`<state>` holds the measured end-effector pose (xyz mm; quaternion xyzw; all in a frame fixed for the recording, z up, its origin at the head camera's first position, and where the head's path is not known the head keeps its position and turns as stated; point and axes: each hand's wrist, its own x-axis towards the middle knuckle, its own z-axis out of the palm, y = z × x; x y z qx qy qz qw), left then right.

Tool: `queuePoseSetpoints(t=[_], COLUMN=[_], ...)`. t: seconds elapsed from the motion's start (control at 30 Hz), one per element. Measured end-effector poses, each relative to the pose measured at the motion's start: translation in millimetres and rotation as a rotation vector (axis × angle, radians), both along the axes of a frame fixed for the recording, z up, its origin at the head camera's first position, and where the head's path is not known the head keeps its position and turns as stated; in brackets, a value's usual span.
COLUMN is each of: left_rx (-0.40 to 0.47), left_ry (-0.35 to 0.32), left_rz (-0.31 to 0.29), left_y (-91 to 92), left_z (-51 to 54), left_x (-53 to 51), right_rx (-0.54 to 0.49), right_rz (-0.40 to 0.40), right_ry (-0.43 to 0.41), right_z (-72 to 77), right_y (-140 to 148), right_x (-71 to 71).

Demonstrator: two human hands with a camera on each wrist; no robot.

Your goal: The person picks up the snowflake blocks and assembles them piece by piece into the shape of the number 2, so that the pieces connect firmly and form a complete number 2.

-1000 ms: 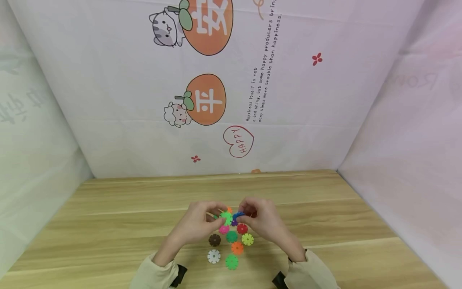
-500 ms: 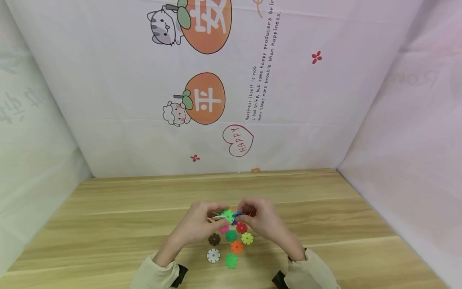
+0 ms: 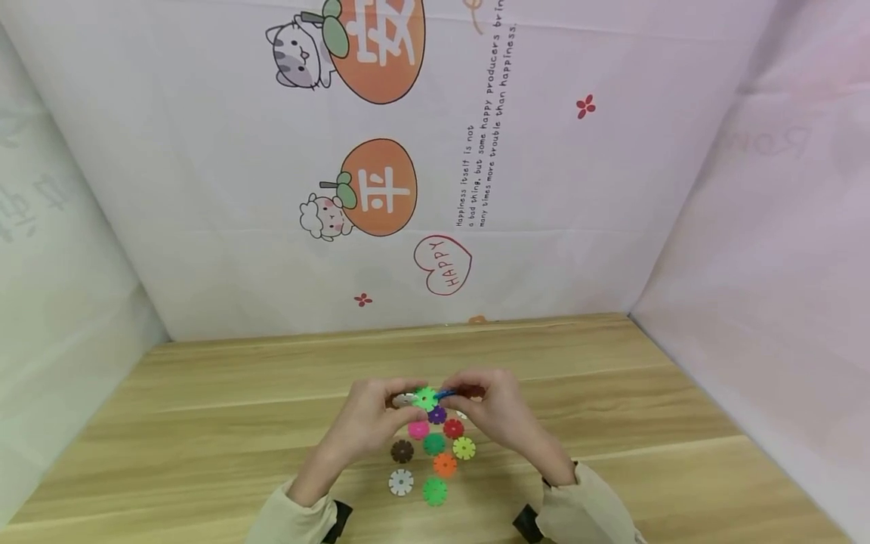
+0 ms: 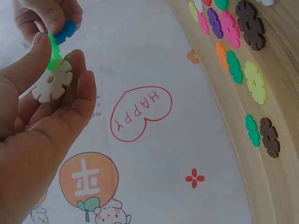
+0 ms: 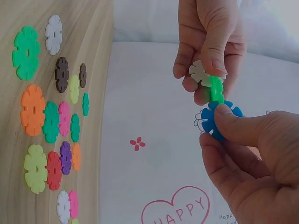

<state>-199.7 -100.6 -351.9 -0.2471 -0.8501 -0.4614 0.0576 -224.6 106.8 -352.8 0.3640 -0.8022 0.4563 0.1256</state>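
My left hand grips a white notched snowflake disc and a bright green snowflake disc, set at an angle to each other and touching. Between thumb and fingers, my right hand pinches a blue snowflake disc. In the right wrist view the blue disc meets the lower end of the green one; how deep the slots engage is hidden. Both hands are above the table, close together. Below them lie a purple disc, a pink disc and a red disc.
Nearer the person, loose discs lie flat on the wooden table, among them brown, orange, white and green. More discs show beyond these in both wrist views. Printed white cloth walls the back and sides.
The joined discs have risen slightly with both hands, uncovering more of the purple disc. The white disc has turned into view by the left fingers, and the blue one has tipped edge-on.
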Motion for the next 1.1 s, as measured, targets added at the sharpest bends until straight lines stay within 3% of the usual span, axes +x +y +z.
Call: queuePoseSetpoints(t=[0.2,0.47,0.67,0.83,1.1], left_rx=[0.009,0.109,0.041,-0.023,0.012], left_ry=[0.047,0.040,0.067,0.099,0.077], left_rz=[-0.045,-0.124,-0.112,-0.064,-0.095], left_y=[2.1,5.4,5.7,5.4,8.4], left_z=[0.4,1.6,-1.1,-3.4,-4.6], left_x=[0.6,2.0,0.7,-0.9,-0.5], right_rx=[-0.034,-0.127,-0.099,-0.026,-0.003], right_rz=[-0.018,0.064,0.072,0.062,0.030], right_ry=[-0.005,0.001,-0.009,-0.003,-0.112], right_z=[1.6,7.5,3.0,0.5,-0.4], right_y=[2.0,4.5,5.6,5.6,2.6], right_x=[-0.5,0.0,-2.8,-3.8,-1.0])
